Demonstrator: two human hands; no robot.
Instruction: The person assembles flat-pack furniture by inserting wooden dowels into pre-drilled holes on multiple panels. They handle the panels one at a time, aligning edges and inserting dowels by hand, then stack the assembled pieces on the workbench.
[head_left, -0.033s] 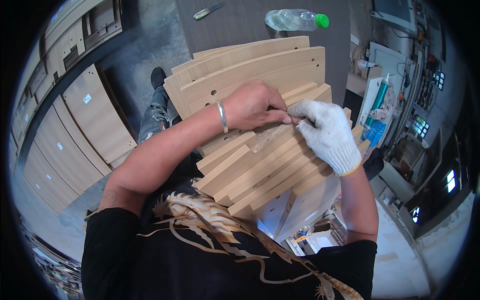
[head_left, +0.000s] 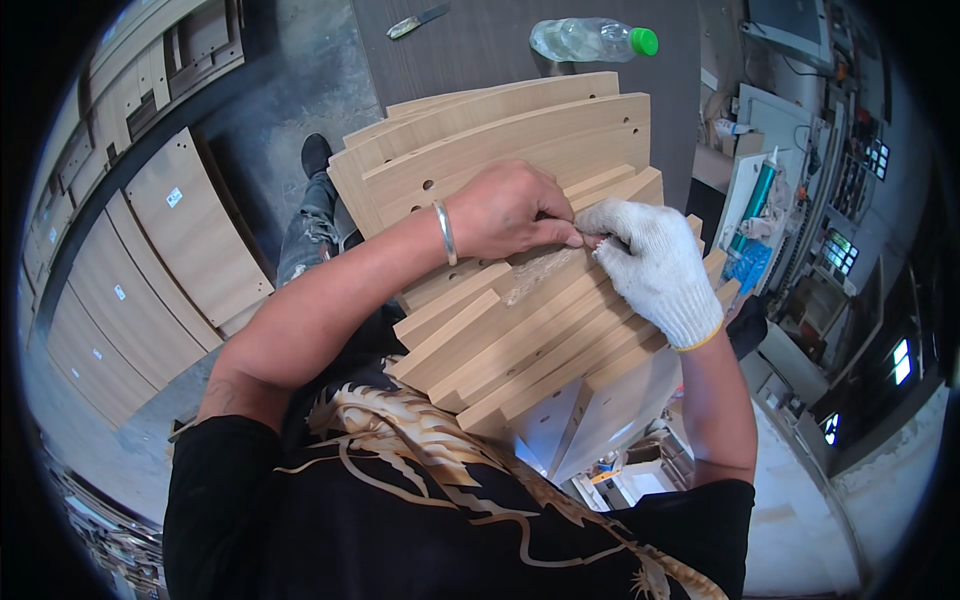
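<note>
Left hand and gloved right hand meet over wooden boards

A clear plastic bottle lies on its side on the dark table at the top of the frame, its green cap on and pointing right. Its see-through wall makes it hard to tell whether liquid lies inside. Toward the right edge, a teal tube with a narrow nozzle lies slanted; what fills it is hidden. Crumpled blue plastic sits just below the tube.

The light wooden boards are layered and fanned across the centre. Above them the hands are together, fingertips bent inward and touching or nearly so; whether they grip something small cannot be told. A rough, pale patch marks the wood just below the fingers. A knife lies on the table, left of the bottle.
</note>
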